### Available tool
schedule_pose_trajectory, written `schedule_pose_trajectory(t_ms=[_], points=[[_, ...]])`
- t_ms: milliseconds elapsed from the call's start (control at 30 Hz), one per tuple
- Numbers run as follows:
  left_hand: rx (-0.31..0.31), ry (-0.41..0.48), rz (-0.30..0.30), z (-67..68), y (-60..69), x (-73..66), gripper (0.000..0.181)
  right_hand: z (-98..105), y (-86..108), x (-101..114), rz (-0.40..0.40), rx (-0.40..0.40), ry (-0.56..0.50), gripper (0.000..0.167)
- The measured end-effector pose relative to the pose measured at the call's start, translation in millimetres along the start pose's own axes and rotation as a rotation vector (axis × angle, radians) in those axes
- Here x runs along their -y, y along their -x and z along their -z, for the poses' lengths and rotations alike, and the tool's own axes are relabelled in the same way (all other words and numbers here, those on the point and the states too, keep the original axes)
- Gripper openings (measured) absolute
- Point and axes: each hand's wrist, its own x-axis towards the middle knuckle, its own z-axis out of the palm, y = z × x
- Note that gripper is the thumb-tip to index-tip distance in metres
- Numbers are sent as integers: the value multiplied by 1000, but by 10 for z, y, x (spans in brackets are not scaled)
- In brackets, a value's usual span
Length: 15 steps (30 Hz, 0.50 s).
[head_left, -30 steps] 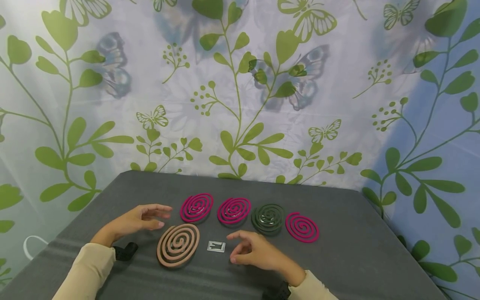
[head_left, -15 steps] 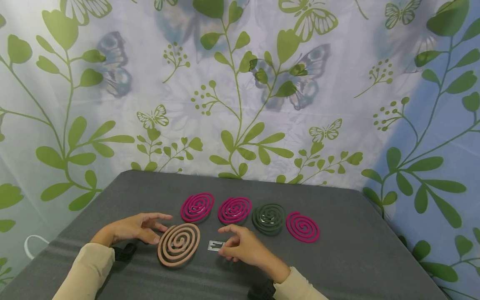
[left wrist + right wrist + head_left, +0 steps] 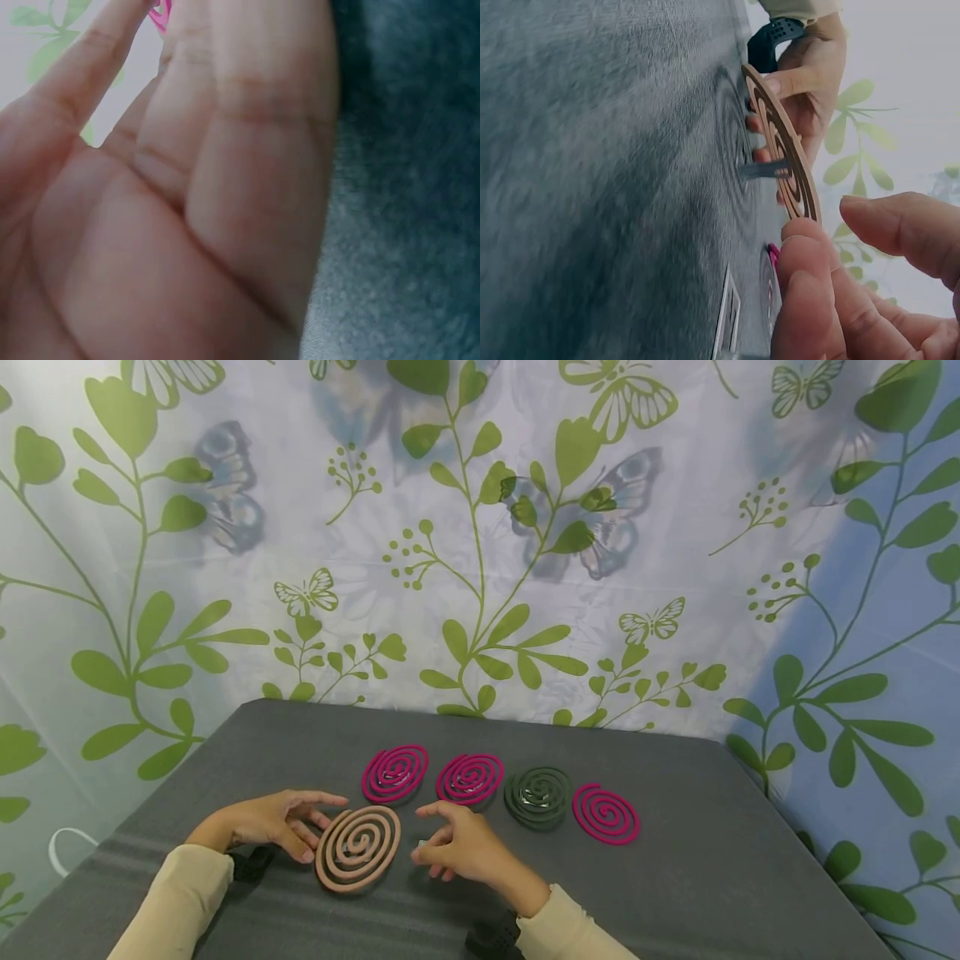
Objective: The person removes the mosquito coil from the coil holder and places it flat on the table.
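A tan mosquito coil [image 3: 358, 843] sits raised on a thin metal stand [image 3: 765, 169], which shows beneath it in the right wrist view. My left hand [image 3: 266, 822] is at the coil's left edge, thumb close to the rim; whether it touches cannot be told. Its fingers look extended in the left wrist view. To the coil's right hovers my right hand [image 3: 468, 847], index finger extended, thumb apart from it, other fingers bent, nothing held. It mostly covers a flat metal stand [image 3: 727, 319] lying on the table.
Behind stand two pink coils [image 3: 393, 774] [image 3: 469, 780] and a dark green coil [image 3: 537, 797], with metal showing through their centres. Another pink coil [image 3: 606, 814] lies at the right. The grey table [image 3: 697, 860] ends at a leaf-and-butterfly curtain [image 3: 360, 527].
My right hand has moved left, over the flat metal stand and toward the tan coil. The left hand has lowered slightly to the coil's left edge. The coils stay in place.
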Motion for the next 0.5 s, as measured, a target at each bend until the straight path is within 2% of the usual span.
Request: schedule_pose_trajectory(t_ms=[267,500], points=[[-51,-33,27,-27,-4,-11,96,-157,-54,79,-34,15,-25,65],[-74,-51,38,-34,-13,-15,94,-275,-94,61,-39,6,-22,79]])
